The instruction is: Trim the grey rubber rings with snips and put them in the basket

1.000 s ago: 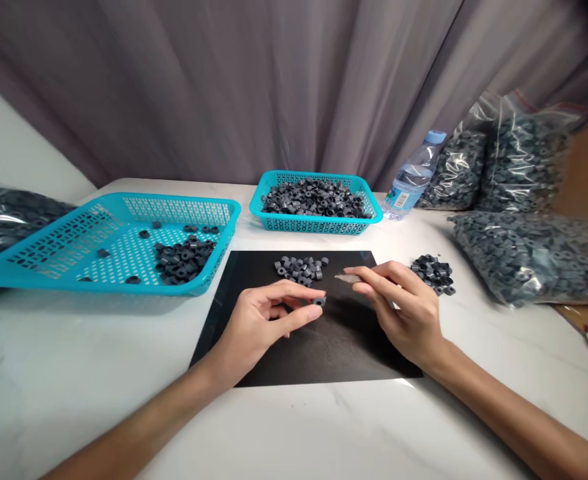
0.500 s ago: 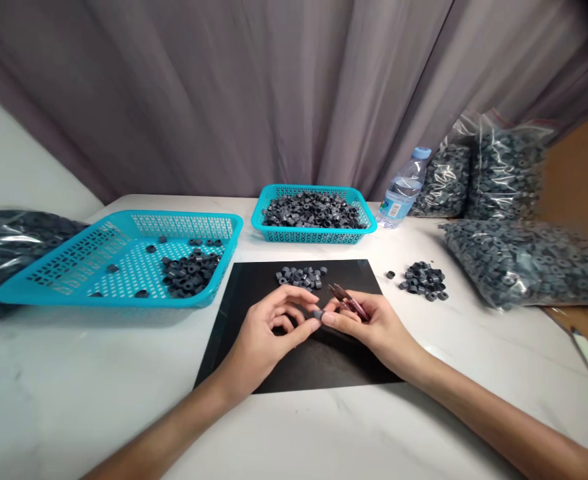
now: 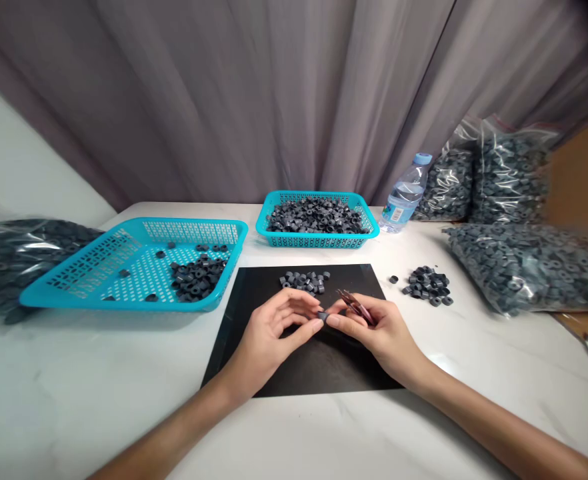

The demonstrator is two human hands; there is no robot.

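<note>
Between my two hands, over the black mat [image 3: 304, 373], is a small dark grey ring-shaped piece [image 3: 323, 315]. My left hand [image 3: 277, 333] pinches it from the left with thumb and fingertips, the other fingers curved. On the other side my right hand [image 3: 374, 327] holds the same piece between thumb and forefinger. Reddish-brown tweezers [image 3: 358, 308] are tucked in that right hand too, their tips pointing up and to the left, away from the piece. Just beyond my fingers, a pile of similar grey rings [image 3: 307, 281] lies on the mat.
A large blue basket [image 3: 124, 305] with some rings stands left, a fuller blue basket [image 3: 319, 243] behind. Another ring pile [image 3: 428, 287] lies right of the mat. A water bottle [image 3: 405, 197], filled plastic bags [image 3: 529, 267] at right and another bag [image 3: 24, 260] at left surround the table.
The view has shifted slightly, so the scene sits a little lower and further right. Both hands keep their hold on the piece, which appears turned a little.
</note>
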